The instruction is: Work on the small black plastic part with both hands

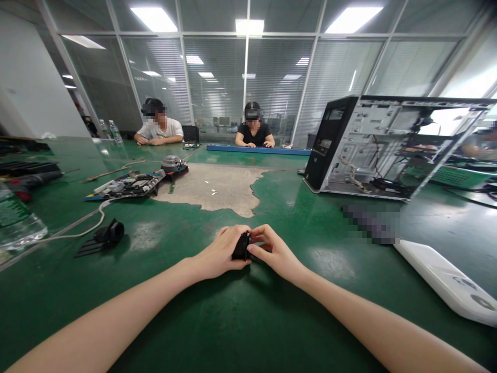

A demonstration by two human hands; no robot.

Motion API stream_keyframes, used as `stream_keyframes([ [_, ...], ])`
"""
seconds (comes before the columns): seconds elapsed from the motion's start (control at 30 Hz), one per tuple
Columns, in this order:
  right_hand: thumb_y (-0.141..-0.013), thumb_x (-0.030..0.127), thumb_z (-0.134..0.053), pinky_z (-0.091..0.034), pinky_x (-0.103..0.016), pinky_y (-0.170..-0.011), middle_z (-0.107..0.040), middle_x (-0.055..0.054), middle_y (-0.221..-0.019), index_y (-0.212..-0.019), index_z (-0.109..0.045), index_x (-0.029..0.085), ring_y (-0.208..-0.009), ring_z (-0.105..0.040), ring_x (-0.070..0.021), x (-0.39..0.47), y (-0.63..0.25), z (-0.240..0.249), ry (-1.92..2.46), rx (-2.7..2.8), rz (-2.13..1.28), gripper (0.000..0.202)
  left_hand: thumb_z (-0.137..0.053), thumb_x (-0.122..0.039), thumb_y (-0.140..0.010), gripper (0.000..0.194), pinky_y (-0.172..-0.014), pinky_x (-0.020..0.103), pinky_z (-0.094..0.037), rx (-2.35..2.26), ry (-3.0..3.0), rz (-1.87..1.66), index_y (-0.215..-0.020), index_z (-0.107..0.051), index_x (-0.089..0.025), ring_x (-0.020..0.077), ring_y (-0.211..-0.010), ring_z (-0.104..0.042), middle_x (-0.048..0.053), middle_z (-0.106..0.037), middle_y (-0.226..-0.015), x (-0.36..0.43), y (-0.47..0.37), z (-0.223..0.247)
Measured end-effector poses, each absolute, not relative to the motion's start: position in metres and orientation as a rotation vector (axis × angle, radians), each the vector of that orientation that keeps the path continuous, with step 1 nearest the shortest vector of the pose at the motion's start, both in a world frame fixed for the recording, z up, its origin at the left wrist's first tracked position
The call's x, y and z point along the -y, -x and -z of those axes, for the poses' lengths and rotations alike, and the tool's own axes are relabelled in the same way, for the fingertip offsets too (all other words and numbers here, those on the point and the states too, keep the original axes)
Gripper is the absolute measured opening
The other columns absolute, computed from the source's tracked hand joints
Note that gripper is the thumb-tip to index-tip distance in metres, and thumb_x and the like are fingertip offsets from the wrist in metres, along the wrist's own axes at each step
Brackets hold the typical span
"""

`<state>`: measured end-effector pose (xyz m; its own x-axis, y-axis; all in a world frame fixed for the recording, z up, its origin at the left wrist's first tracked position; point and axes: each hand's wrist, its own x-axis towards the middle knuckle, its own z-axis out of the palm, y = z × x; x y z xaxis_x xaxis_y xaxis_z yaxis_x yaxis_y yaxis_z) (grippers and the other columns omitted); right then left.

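Note:
A small black plastic part (240, 247) is held between my two hands, just above or on the green table (236, 321); I cannot tell which. My left hand (219, 254) wraps round it from the left, thumb below and fingers over the top. From the right, the thumb and fingers of my right hand (277, 254) pinch its right end, where a bit of red shows. What exactly the part is stays hidden by the fingers. A black slotted piece with a round end (104, 238) lies to the left of my left forearm.
Left of centre are a circuit board (128, 184), a metal-topped cooler (174, 166), a pale cable (99, 215) and a plastic bottle (19, 223). An opened computer case (336, 145) stands at right, near a white phone-like slab (446, 280). Two people (254, 127) sit across the table.

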<state>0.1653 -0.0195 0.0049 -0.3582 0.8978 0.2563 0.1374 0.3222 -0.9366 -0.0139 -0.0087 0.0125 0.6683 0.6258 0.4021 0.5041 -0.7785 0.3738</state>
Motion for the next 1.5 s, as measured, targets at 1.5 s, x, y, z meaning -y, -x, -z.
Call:
stream_keyframes([
  [1.5, -0.077, 0.024, -0.055, -0.048, -0.031, -0.075, -0.053, -0.003, -0.092, -0.094, -0.045, 0.020, -0.089, -0.055, -0.0152, 0.0237, -0.1657, -0.0070, 0.912, 1.817, -1.114, 0.020, -0.060, -0.026, -0.072, 0.056, -0.093, 0.038, -0.030, -0.916, -2.663, -0.767, -0.118, -0.027, -0.023, 0.0207, -0.105, -0.045, 0.005, -0.048, -0.112, 0.0090, 0.0142, -0.0123],
])
